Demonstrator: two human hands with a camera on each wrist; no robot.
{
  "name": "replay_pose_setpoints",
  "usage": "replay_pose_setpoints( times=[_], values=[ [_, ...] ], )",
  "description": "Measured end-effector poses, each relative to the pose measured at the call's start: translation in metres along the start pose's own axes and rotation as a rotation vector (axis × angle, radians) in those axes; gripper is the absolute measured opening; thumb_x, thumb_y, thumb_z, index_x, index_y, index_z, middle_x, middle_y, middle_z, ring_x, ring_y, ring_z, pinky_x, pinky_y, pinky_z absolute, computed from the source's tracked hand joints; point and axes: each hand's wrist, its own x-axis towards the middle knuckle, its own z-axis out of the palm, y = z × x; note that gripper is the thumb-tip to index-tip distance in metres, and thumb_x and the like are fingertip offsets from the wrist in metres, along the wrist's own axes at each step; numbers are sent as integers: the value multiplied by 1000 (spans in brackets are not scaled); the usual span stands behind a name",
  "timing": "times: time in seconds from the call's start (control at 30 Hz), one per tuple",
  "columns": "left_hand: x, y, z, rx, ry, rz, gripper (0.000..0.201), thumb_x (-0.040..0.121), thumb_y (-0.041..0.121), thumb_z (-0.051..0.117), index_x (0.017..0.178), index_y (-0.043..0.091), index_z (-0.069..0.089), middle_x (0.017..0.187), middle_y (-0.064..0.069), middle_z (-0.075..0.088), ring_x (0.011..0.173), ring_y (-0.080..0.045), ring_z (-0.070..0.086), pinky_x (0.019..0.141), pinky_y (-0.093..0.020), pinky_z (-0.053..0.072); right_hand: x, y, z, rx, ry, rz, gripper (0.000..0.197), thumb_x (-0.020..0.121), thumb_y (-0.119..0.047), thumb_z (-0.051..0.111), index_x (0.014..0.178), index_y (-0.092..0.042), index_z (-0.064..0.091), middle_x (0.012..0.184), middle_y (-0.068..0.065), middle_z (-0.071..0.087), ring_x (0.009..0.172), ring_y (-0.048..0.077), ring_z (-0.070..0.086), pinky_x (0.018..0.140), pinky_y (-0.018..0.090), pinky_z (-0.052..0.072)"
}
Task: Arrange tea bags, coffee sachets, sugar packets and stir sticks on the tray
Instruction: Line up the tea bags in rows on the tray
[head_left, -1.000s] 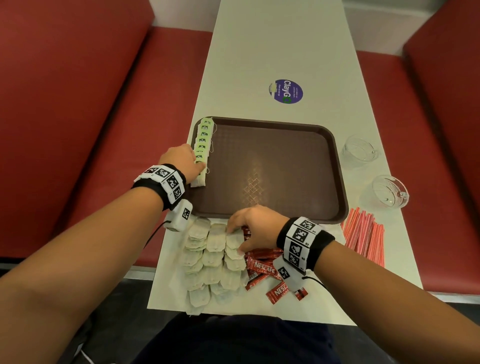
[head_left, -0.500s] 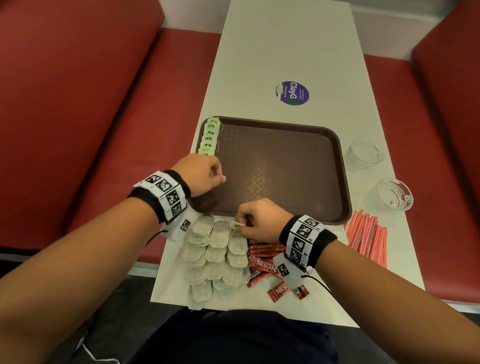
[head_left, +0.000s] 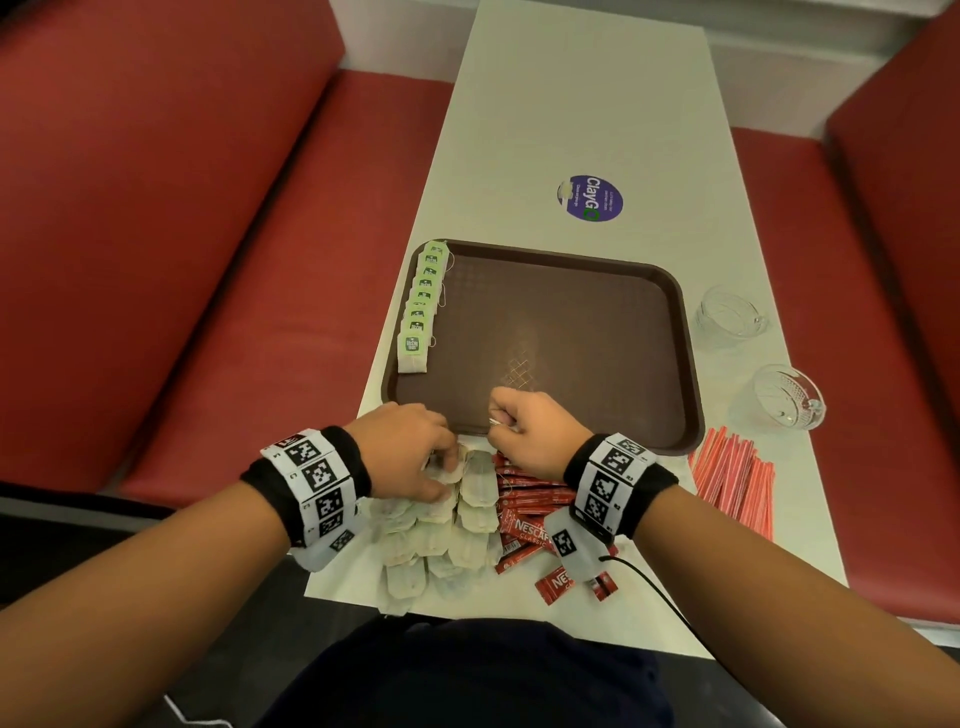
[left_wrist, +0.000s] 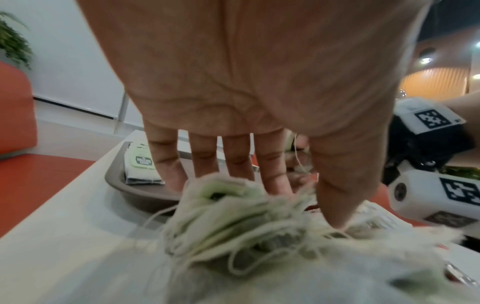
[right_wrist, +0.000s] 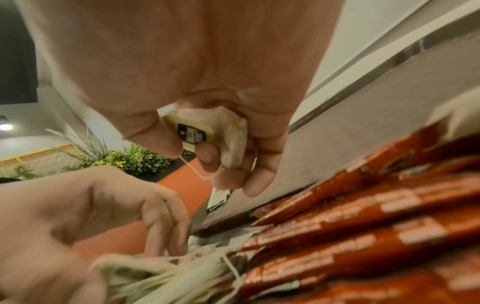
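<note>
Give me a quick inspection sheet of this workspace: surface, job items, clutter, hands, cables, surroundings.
Surface: white table, brown tray on it.
Job's things: tea bag row along tray's left edge; loose tea bags, coffee sachets, stir sticks off the tray.
Clutter: two glass cups, purple sticker.
Hands: left hand touches the loose tea bags; right hand holds a tea bag.
Cables: black cable from right wristband.
Surroundings: red bench seats, plants.
</note>
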Motion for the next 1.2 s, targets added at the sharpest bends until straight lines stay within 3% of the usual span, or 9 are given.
replay_pose_setpoints(
  times=[0.17,0.27,0.47,0.7,0.8,0.9,0.97,1.07,1.2],
  values=[
    [-1,-4,-12,-158,155,-27,20,94,42,58,103,28,69,95,11,65,88,-11,60,79,-32,50,0,1,1,24,-30,-8,18,85,-18,60,92,-24,44,71,-1,56,57,15,47,58,33,43],
    [-1,-1,-20,-246,299,-13,14,96,39,60,99,29,70,82,11,65,74,-5,58,68,-28,47,5,-4,0,-43,-32,-47,23,81,-28,69,96,-31,52,85,-5,65,75,16,62,69,34,52],
    [-2,0,-30,-361,549,-11,8,94,30,66,97,28,73,73,16,63,67,0,56,66,-27,48,18,-13,-7,-91,34,-102,22,88,-20,68,76,-30,53,67,-11,55,61,4,50,56,21,38],
    [-6,-7,-28,-540,647,-27,6,90,23,72,94,26,74,76,12,68,68,-6,61,65,-22,49,24,-20,-9,-25,51,-107,5,90,-21,69,89,-24,65,74,-8,63,64,5,55,59,21,42],
    [-6,-20,-31,-466,686,-52,7,91,20,70,94,26,73,78,15,66,71,-1,57,66,-15,42,23,-19,-6,13,95,-84,14,92,-25,67,104,-25,59,81,-10,62,69,7,57,63,24,45],
    [1,-40,-32,-353,649,-174,7,93,21,66,95,25,71,86,13,68,79,-5,60,74,-29,48,20,-21,-8,57,108,-47,21,93,-18,60,107,-22,45,76,-10,54,60,9,51,61,28,43],
    [7,-54,-33,-264,501,-285,10,95,26,63,101,25,71,93,6,71,89,-16,64,81,-34,51,18,-22,-12,78,107,-23,18,93,-11,56,102,-18,42,72,-5,52,52,5,42,56,25,39],
    [20,-64,-37,-140,255,-371,20,97,32,60,113,25,68,104,-2,71,97,-23,63,84,-34,51,15,-21,-18,77,125,4,9,95,-11,51,92,-15,44,70,-3,51,56,9,42,56,26,37],
    [40,-71,-43,-76,206,-421,27,99,33,57,122,24,66,114,-6,68,105,-26,62,87,-34,50,12,-17,-22,92,154,34,7,97,-17,50,91,-19,48,77,3,61,65,19,53,63,35,45]
  ],
)
